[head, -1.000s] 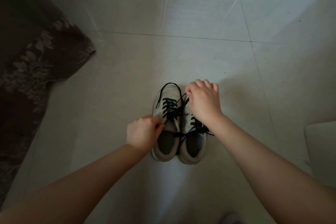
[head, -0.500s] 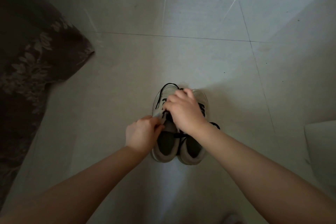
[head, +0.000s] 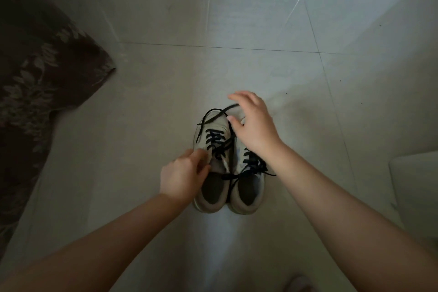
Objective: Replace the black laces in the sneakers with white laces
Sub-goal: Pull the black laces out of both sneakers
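Note:
Two light grey sneakers stand side by side on the tiled floor, toes pointing away from me. The left sneaker [head: 216, 122] has a loosened black lace [head: 214, 137] whose free ends trail over its toe. My left hand [head: 182, 175] pinches this sneaker's side by the top eyelets. My right hand [head: 253, 125] hovers over the toe of the right sneaker [head: 244, 207], fingers spread, with a blurred lace end just beside the thumb. The right sneaker's black lace [head: 252, 165] is still threaded and tied. I see no white laces.
A dark fabric with a leaf pattern [head: 35, 73] hangs along the left edge down to the floor. A pale flat object [head: 414, 185] lies at the right edge. Light tiled floor [head: 237, 19] stretches beyond the sneakers.
My right hand went from the left sneaker's eyelets up past the toes and spread its fingers; the lace end was pulled out further. My left hand stayed on the sneaker.

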